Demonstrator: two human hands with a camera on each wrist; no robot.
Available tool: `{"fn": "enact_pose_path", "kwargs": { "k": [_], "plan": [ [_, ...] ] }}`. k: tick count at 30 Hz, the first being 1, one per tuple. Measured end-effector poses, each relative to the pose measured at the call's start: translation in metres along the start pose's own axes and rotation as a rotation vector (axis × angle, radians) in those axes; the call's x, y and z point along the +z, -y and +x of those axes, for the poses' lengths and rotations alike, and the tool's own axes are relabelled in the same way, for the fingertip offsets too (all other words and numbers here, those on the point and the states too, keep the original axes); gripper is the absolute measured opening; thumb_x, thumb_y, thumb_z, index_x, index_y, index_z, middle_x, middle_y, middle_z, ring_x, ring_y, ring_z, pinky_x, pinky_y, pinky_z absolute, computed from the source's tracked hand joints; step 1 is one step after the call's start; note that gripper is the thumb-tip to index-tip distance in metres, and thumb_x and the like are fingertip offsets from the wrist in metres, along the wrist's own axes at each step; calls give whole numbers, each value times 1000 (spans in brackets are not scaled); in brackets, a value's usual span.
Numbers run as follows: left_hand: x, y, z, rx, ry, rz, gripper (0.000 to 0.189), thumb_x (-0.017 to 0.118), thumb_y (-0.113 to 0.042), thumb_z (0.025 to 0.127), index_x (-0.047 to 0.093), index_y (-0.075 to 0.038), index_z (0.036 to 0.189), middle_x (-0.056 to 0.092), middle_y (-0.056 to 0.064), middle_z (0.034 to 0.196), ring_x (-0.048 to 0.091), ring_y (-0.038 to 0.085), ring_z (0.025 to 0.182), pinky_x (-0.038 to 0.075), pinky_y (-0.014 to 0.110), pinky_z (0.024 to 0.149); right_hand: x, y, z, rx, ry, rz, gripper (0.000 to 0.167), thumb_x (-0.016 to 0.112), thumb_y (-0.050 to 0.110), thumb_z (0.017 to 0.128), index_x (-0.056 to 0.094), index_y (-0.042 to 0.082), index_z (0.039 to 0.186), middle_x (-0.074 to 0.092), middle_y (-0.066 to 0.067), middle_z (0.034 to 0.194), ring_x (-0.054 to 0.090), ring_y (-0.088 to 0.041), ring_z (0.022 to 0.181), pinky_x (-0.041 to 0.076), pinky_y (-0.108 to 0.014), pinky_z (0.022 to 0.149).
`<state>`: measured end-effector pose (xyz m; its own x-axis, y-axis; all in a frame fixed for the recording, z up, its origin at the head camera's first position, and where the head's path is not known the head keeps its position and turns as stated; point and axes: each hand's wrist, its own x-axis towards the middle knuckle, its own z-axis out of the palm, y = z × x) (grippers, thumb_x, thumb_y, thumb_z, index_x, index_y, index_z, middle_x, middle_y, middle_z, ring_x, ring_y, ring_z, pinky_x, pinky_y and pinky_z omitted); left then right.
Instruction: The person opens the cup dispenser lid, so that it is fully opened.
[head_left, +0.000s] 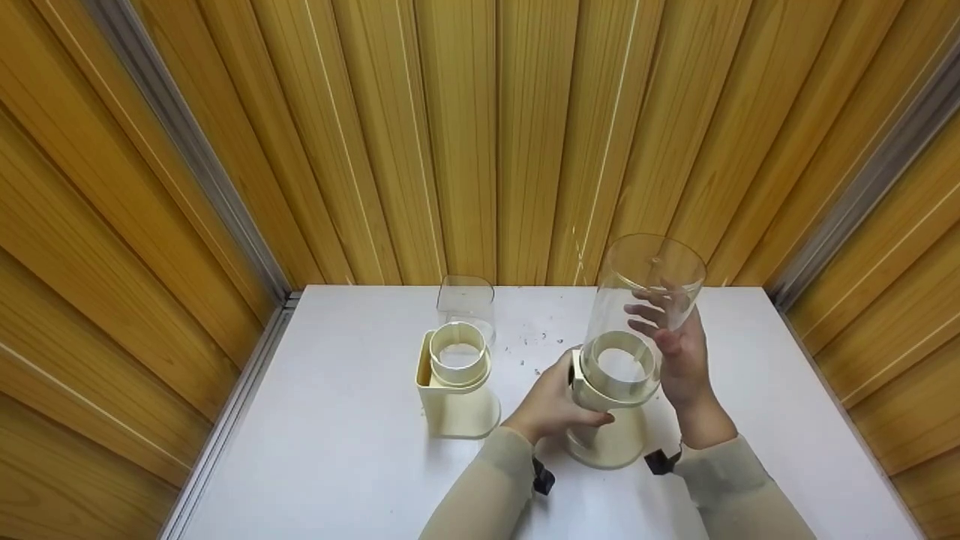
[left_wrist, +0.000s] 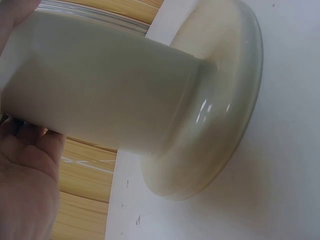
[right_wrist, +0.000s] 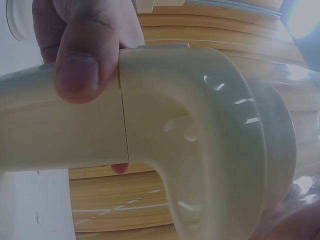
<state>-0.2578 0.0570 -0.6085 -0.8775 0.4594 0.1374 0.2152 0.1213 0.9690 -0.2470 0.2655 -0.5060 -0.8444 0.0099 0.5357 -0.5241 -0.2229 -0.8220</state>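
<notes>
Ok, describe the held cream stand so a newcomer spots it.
Start at the white table in the head view. Right of its middle, find the cream stand below the large clear container. The left hand grips this one; no hand touches the other stand, further left.

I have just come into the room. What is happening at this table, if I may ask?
A person's left hand grips a cream stand, and the right hand holds a clear cylinder above it. I cannot tell whether the cylinder is fully seated in the stand's ring. To the left, a second stand stands upright and untouched on the white table, with a clear cup showing behind it.
</notes>
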Motion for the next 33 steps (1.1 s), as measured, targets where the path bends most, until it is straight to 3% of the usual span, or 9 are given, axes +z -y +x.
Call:
{"fn": "enact_pose_path", "kwargs": {
  "k": [6, 12, 15, 21, 27, 33],
  "plan": [
    [0, -1, 0, 4, 5, -13, 111, 106, -10, 69, 52, -39, 161, 69, -5, 158, 62, 0, 141, 44, 30, 131, 1, 2, 1, 6, -3, 4, 75, 82, 48, 101, 49, 18, 162, 66, -7, 146, 72, -24, 130, 63, -33, 112],
    [0, -1, 0, 4, 7, -27, 111, 106, -8, 69, 52, -38, 162, 68, 0, 159, 62, 1, 141, 43, 30, 131, 1, 2, 4, 2, -12, -5, 77, 82, 50, 101, 49, 14, 160, 68, -9, 144, 74, -25, 128, 65, -34, 109],
    [0, 0, 0, 3, 8, -26, 111, 106, -9, 69, 52, -37, 162, 69, -4, 158, 62, 2, 141, 43, 31, 132, -1, 1, 6, 18, -35, 14, 80, 82, 52, 100, 47, 15, 161, 69, -9, 143, 76, -25, 125, 66, -33, 105],
    [1, 0, -3, -27, 10, -27, 109, 107, -12, 70, 51, -38, 160, 68, -21, 149, 63, 1, 141, 44, 32, 131, -2, 1, 8, 56, -74, 41, 87, 85, 57, 97, 44, 15, 162, 69, -13, 143, 76, -24, 122, 66, -30, 101],
    [1, 0, -2, -25, 8, -29, 108, 107, -13, 71, 51, -37, 161, 69, -19, 149, 63, 2, 141, 44, 32, 131, -3, 5, 7, 53, -37, 57, 81, 82, 50, 101, 43, 13, 161, 70, -8, 144, 75, -23, 126, 65, -32, 106],
    [1, 0, -2, -13, 8, -21, 107, 107, -12, 71, 52, -35, 160, 69, -18, 149, 63, 3, 141, 45, 32, 131, 3, 13, 9, -3, -12, 72, 70, 79, 45, 104, 47, 18, 159, 71, -9, 145, 76, -24, 127, 66, -34, 107]
  ]
}}
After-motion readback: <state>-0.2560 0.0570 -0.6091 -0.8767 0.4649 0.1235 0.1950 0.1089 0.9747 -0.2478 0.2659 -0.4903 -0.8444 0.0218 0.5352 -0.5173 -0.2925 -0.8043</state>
